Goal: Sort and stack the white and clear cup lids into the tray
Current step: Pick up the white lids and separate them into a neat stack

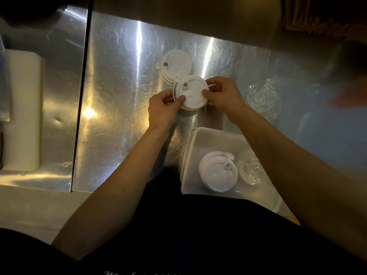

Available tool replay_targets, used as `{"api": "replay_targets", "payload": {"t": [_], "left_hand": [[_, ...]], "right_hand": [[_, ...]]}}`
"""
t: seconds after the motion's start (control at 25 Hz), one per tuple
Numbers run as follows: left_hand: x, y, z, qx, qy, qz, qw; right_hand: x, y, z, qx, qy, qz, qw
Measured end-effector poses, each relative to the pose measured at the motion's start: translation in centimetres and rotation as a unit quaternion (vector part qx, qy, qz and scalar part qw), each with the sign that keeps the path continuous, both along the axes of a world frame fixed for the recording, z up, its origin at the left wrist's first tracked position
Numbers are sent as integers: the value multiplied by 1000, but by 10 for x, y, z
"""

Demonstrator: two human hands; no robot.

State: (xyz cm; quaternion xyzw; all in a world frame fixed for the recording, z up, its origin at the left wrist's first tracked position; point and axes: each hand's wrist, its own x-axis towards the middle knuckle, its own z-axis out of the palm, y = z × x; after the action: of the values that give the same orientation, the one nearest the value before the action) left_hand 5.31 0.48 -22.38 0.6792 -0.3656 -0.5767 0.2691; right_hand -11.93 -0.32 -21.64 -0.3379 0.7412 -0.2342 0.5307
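Both hands hold one white cup lid (191,93) just above the steel counter: my left hand (163,110) pinches its left rim, my right hand (222,94) its right rim. More white lids appear stacked under it. Behind it lies another pile of white lids (175,65). A pile of clear lids (262,99) sits on the counter to the right. The white tray (214,137) at the near right holds a stack of white lids (217,173) and, beside it, clear lids (250,169), partly hidden by my right forearm.
The steel counter (119,96) has a dark seam (81,96) running front to back at the left. A white block-shaped object (22,110) stands on the left section. Something blurred and reddish (349,90) shows at the right edge.
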Motion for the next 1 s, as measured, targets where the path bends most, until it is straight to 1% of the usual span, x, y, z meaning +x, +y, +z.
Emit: {"api": "replay_targets", "payload": {"t": [0.28,0.44,0.56,0.76,0.84,0.92,1.0], "left_hand": [[3,-2,15,-6,40,-10,999],[4,1,20,2,52,-12,999],[2,4,25,13,69,-6,998],[4,6,38,18,92,-16,995],[5,5,45,30,113,-3,993],[9,-1,50,33,121,13,992],[17,-13,52,-2,84,-24,996]], "right_hand": [[-4,7,16,-28,-96,-53,994],[-3,15,26,-45,-136,-55,988],[-2,20,30,-37,-169,-67,983],[4,31,37,-35,-177,-123,976],[3,33,42,-44,-178,-130,974],[1,32,48,-51,-172,-112,977],[-2,31,55,-59,-166,-83,981]]}}
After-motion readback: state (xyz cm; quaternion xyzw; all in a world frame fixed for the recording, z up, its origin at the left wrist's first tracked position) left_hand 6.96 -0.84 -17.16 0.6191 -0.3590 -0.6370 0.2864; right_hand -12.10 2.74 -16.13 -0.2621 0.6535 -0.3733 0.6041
